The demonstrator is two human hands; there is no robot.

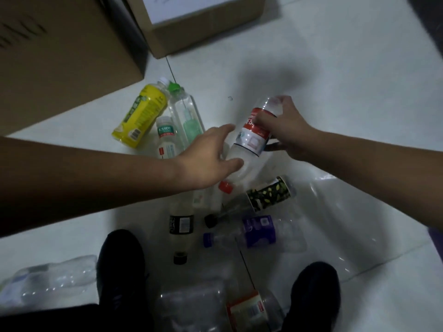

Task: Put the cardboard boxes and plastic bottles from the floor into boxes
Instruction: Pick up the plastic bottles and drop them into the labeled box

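Observation:
My right hand grips the base end of a clear bottle with a red-and-white label, its red cap pointing down toward me. My left hand has its fingers spread around the same bottle's lower body, touching it. Behind them on the white floor lie a yellow bottle, a small white-labelled bottle and a clear bottle with a green cap. Nearer me lie a bottle with a black floral label, a purple-labelled bottle and a black-labelled bottle.
A large brown cardboard box stands at the back left, and a second one behind it at centre. Crushed clear bottles lie at the lower left and between my black shoes. Bare tile lies to the right.

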